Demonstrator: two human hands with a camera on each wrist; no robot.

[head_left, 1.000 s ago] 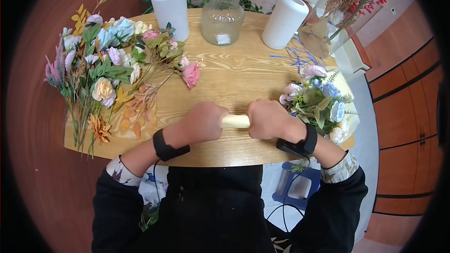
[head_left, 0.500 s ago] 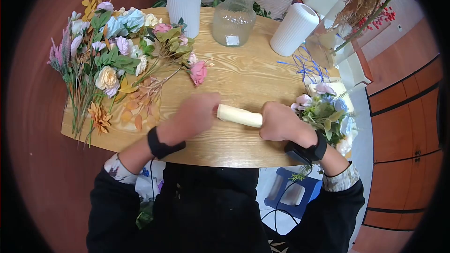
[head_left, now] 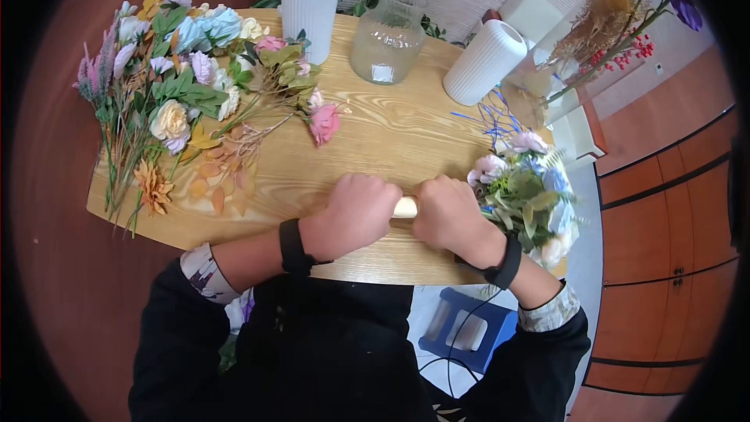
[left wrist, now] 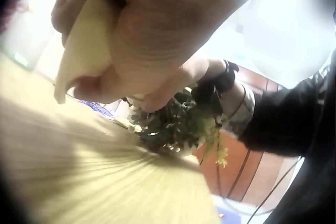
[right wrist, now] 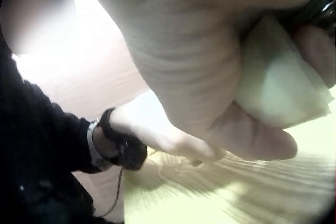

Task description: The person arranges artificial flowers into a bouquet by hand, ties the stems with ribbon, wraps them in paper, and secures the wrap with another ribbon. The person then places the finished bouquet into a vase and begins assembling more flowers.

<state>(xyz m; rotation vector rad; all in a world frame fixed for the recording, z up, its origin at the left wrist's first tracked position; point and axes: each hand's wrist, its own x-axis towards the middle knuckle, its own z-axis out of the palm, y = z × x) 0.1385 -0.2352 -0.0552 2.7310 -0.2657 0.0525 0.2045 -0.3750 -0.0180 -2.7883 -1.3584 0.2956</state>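
A pale yellow roll (head_left: 405,207) of thin sheet material spans the short gap between the two hands, low over the table near its front edge. My left hand (head_left: 362,215) grips its left end, knuckles up. On the other end, my right hand (head_left: 453,215) has its fingers curled round the roll in the same way. The left wrist view shows the pale sheet (left wrist: 86,50) wrapped within the left fingers, its loose edge by the thumb. In the right wrist view, a wide pale end (right wrist: 278,77) pokes out between the right thumb and fingers.
Artificial flowers (head_left: 176,98) lie heaped on the table's left, with a pink rose (head_left: 324,123) at their edge. A bouquet (head_left: 527,195) lies right of the right hand. Two white ribbed vases (head_left: 308,12), a glass vase (head_left: 388,39) and blue strings (head_left: 494,119) stand or lie farther back.
The left hand loosened and shifted left along the roll, showing more of it, then came back close to the right hand. Both hands now hold it with little showing between them.
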